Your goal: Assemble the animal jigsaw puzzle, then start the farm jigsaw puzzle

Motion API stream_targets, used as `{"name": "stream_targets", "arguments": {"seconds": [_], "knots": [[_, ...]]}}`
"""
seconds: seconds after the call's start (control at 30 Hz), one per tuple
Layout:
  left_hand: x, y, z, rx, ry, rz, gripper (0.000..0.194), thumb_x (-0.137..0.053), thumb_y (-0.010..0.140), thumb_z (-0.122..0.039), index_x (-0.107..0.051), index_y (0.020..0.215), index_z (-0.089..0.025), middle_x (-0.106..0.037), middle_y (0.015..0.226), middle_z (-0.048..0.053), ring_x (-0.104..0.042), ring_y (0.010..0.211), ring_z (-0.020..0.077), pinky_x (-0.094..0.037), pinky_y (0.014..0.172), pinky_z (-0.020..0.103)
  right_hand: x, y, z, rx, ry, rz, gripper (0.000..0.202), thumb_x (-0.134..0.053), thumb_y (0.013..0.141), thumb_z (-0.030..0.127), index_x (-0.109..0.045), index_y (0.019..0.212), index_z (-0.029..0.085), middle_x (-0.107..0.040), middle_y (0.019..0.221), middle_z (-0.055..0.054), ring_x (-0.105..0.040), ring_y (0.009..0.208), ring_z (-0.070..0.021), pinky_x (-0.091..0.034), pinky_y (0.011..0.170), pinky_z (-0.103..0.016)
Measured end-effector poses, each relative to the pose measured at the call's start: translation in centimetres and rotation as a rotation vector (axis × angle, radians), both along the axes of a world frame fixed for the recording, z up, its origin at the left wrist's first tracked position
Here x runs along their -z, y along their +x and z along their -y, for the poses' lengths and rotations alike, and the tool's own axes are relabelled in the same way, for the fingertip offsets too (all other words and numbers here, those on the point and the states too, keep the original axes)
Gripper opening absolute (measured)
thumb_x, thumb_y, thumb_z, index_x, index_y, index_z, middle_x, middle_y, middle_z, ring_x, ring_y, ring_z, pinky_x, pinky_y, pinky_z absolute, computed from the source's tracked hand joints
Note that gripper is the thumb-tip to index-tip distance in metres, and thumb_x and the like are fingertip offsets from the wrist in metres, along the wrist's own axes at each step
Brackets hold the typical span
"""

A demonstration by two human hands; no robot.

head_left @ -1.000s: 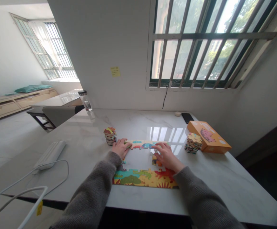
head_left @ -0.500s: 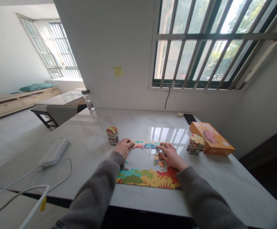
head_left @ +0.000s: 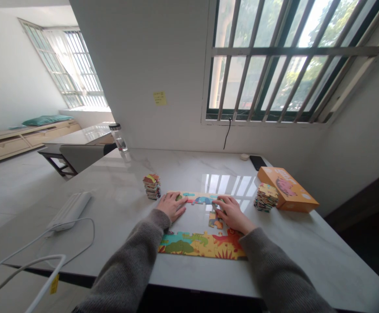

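Observation:
A partly assembled jigsaw puzzle (head_left: pixel 189 246) with bright animal pictures lies flat on the table, its middle showing bare tabletop. My left hand (head_left: pixel 171 206) rests over the upper left part of the frame, fingers stretched and apart. At the upper right, my right hand (head_left: pixel 231 214) has thumb and forefinger pinched at a small puzzle piece, mostly hidden by the fingers. Just below them, an orange and blue puzzle piece (head_left: pixel 214 221) extends inward from the right side. To the left stands a stack of puzzle pieces (head_left: pixel 152 187); another stack (head_left: pixel 266 198) leans at the right.
An orange box (head_left: pixel 287 189) lies behind the right stack, with a black phone (head_left: pixel 257 163) beyond it. A water bottle (head_left: pixel 118 138) stands at the back left corner. On the left are a white power strip (head_left: pixel 70 213) and looping cables (head_left: pixel 62 261).
My left hand's fingers have spread and slid slightly inward over the puzzle's upper left. The right hand stays almost where it was. The whole view has shifted a little.

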State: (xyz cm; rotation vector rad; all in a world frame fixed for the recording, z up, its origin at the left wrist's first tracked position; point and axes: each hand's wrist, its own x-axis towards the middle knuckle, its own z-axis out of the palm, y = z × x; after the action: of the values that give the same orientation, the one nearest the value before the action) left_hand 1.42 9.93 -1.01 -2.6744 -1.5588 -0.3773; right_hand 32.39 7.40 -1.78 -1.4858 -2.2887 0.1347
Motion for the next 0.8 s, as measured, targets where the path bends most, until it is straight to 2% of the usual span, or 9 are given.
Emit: {"name": "stream_targets", "arguments": {"seconds": [0.2,0.4,0.8], "knots": [[-0.3,0.3,0.4,-0.046,-0.027,-0.017,0.041,-0.055,0.094,-0.048,-0.057,0.134,-0.037,-0.051,0.14,0.008,-0.043,0.129,0.03,-0.037,0.105,0.047,0.0,0.0,0.0,0.002,0.011,0.01,0.035,-0.053,0.094,0.028,-0.064,0.128,0.027,-0.057,0.134,-0.01,-0.044,0.128,-0.0277,-0.037,0.109,-0.049],[-1.1,0.9,0.9,-0.053,-0.077,-0.045,0.044,-0.05,0.095,-0.048,-0.054,0.136,-0.034,-0.049,0.145,0.009,-0.042,0.131,0.0327,-0.035,0.103,0.054,0.0,0.0,0.0,0.003,0.008,0.007,0.035,-0.053,0.094,0.028,-0.064,0.128,0.027,-0.057,0.134,-0.009,-0.044,0.128,-0.0277,-0.036,0.109,-0.048],[-1.3,1.7,0.4,-0.06,-0.136,-0.098,0.047,-0.049,0.095,-0.045,-0.048,0.14,-0.032,-0.044,0.153,0.01,-0.039,0.133,0.035,-0.036,0.102,0.059,-0.2,-0.1,0.2,0.012,-0.001,0.017,0.036,-0.052,0.095,0.028,-0.063,0.129,0.027,-0.056,0.135,-0.01,-0.044,0.127,-0.028,-0.035,0.11,-0.049]]}}
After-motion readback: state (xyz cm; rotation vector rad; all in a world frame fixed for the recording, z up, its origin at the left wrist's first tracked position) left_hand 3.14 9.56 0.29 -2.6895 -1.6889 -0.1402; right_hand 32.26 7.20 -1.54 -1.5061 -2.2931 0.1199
